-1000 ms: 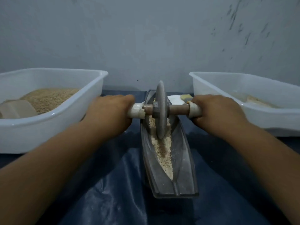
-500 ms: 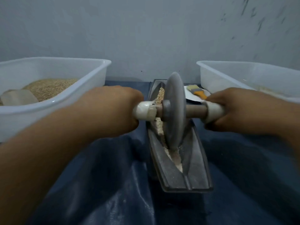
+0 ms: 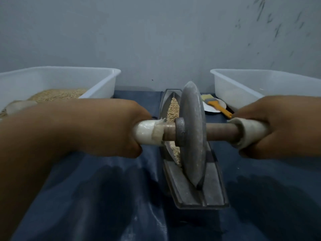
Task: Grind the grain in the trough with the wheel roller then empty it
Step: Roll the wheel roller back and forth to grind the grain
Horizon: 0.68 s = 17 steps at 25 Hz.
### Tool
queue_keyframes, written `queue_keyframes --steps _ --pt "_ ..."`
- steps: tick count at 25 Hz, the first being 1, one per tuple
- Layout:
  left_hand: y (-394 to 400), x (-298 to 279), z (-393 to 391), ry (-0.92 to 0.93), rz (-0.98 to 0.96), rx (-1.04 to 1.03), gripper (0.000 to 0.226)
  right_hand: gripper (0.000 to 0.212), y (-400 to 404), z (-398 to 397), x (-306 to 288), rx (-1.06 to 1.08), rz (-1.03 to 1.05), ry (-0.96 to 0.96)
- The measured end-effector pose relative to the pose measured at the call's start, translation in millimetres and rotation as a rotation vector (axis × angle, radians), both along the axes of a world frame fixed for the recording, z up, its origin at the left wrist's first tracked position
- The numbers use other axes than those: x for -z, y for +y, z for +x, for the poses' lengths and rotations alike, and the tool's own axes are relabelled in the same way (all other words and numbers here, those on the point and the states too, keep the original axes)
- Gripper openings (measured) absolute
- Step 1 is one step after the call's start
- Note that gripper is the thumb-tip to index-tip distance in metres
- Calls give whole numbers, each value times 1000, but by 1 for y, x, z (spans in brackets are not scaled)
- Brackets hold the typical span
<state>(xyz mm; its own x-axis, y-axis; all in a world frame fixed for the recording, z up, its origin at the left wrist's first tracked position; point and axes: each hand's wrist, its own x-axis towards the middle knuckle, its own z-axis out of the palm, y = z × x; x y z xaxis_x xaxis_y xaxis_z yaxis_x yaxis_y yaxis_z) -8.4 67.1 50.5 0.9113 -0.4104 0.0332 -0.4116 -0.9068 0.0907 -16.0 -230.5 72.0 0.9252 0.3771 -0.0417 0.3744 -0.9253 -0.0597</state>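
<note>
In the narrow grey metal trough, your heavy grey disc wheel roller sits near the close end. Your left hand and right hand both wrap their fingers tight round the white-taped axle ends, probably so it tracks straight through the pale grain.

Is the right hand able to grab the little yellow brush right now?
Probably not yet. The right hand grips the wheel roller's handle. The brush lies close behind it on a white plate, nothing between, so letting go first should work.

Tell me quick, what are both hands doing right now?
Left hand: closed around the roller's left handle.
Right hand: closed around the right handle.
</note>
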Motion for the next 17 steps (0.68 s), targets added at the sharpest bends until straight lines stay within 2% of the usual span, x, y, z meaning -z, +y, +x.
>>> queue_keyframes --steps 2,5,7,8,10,12,14,15,17 --pt "-6 11 13 -104 -3 -76 24 43 10 11 10 42 41 -81" --pt "-20 31 37 -444 22 -204 13 18 25 39 35 167 65 -402" --pt "-25 35 46 -517 17 -219 11 15 29 48 43 198 47 -477" --pt "-24 33 49 -498 19 -218 11 13 28 48 41 191 47 -433" --pt "-18 27 44 -386 32 -179 16 14 18 39 27 154 62 -214" --pt "-9 20 28 -258 45 -106 17 26 8 21 12 104 77 -4" --pt "1 12 11 -167 44 -28 29 52 1 3 1 35 37 57" --pt "4 10 8 -145 46 0 35 59 -1 -1 -2 13 19 47" --pt "4 12 12 -131 28 -3 35 56 3 2 1 19 19 11"
